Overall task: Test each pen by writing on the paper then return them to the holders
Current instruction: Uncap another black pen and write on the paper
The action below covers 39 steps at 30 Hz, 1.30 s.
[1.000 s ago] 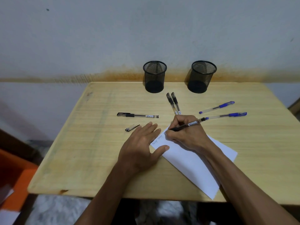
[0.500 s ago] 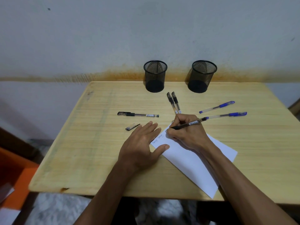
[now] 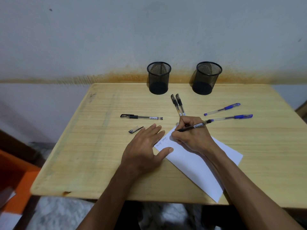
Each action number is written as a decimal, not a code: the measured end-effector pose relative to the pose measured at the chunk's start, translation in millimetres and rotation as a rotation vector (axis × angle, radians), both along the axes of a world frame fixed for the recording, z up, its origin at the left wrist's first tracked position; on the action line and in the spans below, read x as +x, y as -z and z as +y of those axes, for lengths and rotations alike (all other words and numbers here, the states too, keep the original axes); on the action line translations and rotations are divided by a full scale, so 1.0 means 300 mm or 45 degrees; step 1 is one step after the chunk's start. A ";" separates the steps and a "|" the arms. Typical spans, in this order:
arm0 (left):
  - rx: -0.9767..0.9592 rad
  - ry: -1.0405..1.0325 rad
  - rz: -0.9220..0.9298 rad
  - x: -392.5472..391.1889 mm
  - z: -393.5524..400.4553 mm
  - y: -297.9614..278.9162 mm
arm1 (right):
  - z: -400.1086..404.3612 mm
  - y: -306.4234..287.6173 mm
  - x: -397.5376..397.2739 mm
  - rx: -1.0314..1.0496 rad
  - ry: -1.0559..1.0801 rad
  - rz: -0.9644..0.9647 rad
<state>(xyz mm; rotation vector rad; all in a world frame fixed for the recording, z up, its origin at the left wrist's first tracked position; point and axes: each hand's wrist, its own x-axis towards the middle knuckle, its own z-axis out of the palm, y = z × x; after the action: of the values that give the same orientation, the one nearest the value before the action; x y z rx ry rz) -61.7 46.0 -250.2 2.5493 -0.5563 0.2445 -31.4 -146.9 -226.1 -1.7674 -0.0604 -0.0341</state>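
Writing has crept further along the top edge of the paper (image 3: pixel 196 161): the right hand (image 3: pixel 192 138) now sits a touch farther right than a second ago, and a second scribbled word shows behind it. Its fingers are curled round an uncapped black pen (image 3: pixel 191 127), tip down on the sheet, barrel slanting up and to the right so the nib meets the page at a writing angle.

Flat beside it, the left hand (image 3: pixel 144 150) lies with fingers straight and spread, thumb and fingertips pressing the sheet's near corner, holding nothing; I'd say it is there to stop the page sliding under the strokes. That pen's cap (image 3: pixel 135 129) lies on the tabletop (image 3: pixel 83 155) just past those fingertips, within easy reach for recapping.

Waiting their turn, I'd guess: one capped black pen (image 3: pixel 141 117) to the left, a pair of black pens (image 3: pixel 177 104) touching side by side, and two blue pens (image 3: pixel 229 112) fanned out on the right. Both mesh holders (image 3: pixel 159 78) stand empty at the back edge.
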 end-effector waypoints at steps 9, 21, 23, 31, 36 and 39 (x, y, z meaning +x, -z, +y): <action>-0.010 -0.012 0.088 -0.015 -0.002 -0.029 | 0.012 -0.004 -0.018 -0.092 0.091 -0.040; -0.209 -0.688 -0.458 -0.030 0.039 -0.062 | -0.010 -0.033 -0.051 0.251 0.182 -0.028; -0.213 -0.803 -0.266 -0.011 0.051 -0.066 | -0.009 -0.029 -0.060 0.194 0.190 -0.038; 0.023 -0.854 -0.042 0.002 0.061 -0.054 | -0.017 -0.041 -0.082 -0.013 0.178 -0.137; -0.016 -0.818 -0.092 -0.002 0.049 -0.066 | -0.014 -0.048 -0.086 0.044 0.210 -0.134; -0.060 -0.810 -0.158 -0.016 0.039 -0.080 | -0.011 -0.054 -0.084 0.170 0.202 -0.076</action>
<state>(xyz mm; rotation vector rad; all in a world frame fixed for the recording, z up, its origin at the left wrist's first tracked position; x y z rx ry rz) -66.6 57.7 -226.4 2.6019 0.2369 0.6289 -56.6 -150.1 -210.0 -1.6341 0.0384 -0.2017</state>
